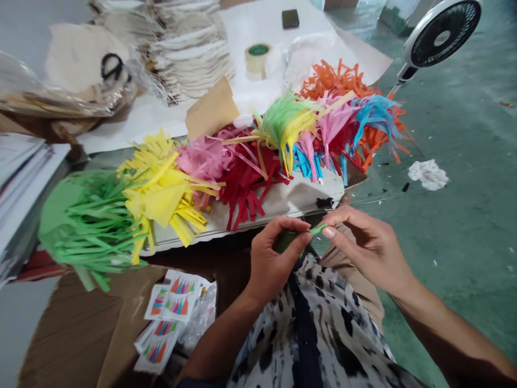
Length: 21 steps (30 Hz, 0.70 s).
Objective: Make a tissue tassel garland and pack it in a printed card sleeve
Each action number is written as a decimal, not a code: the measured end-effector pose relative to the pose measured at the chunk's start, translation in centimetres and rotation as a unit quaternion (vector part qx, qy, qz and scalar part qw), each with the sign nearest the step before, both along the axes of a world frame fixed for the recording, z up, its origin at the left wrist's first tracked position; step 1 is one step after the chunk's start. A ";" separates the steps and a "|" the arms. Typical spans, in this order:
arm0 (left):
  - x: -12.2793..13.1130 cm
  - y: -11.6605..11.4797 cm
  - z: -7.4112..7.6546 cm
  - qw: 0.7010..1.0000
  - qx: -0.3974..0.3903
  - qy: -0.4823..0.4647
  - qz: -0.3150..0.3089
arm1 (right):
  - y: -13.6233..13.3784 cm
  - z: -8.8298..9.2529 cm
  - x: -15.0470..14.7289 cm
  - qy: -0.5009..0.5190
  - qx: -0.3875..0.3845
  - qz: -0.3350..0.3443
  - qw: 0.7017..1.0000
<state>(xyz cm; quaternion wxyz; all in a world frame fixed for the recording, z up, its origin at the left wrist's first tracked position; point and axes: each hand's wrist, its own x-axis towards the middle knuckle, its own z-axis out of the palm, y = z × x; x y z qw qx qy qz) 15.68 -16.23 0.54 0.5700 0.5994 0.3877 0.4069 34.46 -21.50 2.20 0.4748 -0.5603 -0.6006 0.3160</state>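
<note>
My left hand (pixel 274 253) is closed around a rolled piece of green paper (pixel 287 239) held over my lap. My right hand (pixel 363 240) pinches the light green end of that paper (pixel 318 229) between thumb and fingers. Just beyond both hands, a white tray (pixel 283 200) carries heaps of fringed tissue paper: green (pixel 91 223), yellow (pixel 161 188), pink (pixel 204 159), red (pixel 246 186), and a mixed bundle of light green, pink and blue (pixel 307 126). Orange fringe (pixel 335 81) lies behind it.
Printed cards (pixel 169 312) lie in plastic on brown cardboard at lower left. Black scissors (pixel 113 66), a tape roll (pixel 257 56) and stacked beige bundles (pixel 186 48) sit farther back. A white fan (pixel 440 32) stands at upper right; crumpled paper (pixel 428 174) lies on the green floor.
</note>
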 end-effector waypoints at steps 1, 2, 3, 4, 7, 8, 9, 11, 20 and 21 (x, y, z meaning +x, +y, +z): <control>0.0 0.0 0.0 1.000 0.001 0.005 -0.018 | 0.0 0.0 0.2 0.000 0.013 -0.009 1.000; 0.0 0.1 0.0 0.999 0.003 0.008 -0.037 | 0.0 0.0 0.3 -0.008 0.024 -0.012 1.000; -0.1 0.1 0.1 0.998 0.007 0.009 -0.058 | -0.1 0.1 0.4 -0.023 0.032 -0.011 0.999; -0.1 0.2 0.1 0.997 0.010 0.012 -0.076 | -0.1 0.2 0.4 -0.042 0.035 -0.008 0.998; 0.1 0.3 0.0 0.993 0.052 0.057 -0.089 | -0.4 0.3 0.2 -0.090 0.031 0.001 0.996; 0.3 0.3 -0.1 0.990 0.083 0.080 -0.085 | -0.6 0.2 0.2 -0.095 0.027 0.000 0.995; 0.4 0.2 -0.2 0.985 0.118 0.101 -0.080 | -0.7 0.2 0.1 -0.093 0.024 -0.009 0.995; 0.6 0.1 -0.5 0.974 0.175 0.121 -0.083 | -0.9 0.0 0.4 -0.064 0.025 -0.046 0.997; -0.1 0.3 -0.2 0.966 0.174 0.164 -0.096 | -1.2 1.1 2.9 -0.045 0.055 -0.115 0.991; 0.1 0.3 0.2 0.965 0.190 0.156 -0.096 | -1.3 1.3 2.8 -0.071 0.063 -0.086 0.992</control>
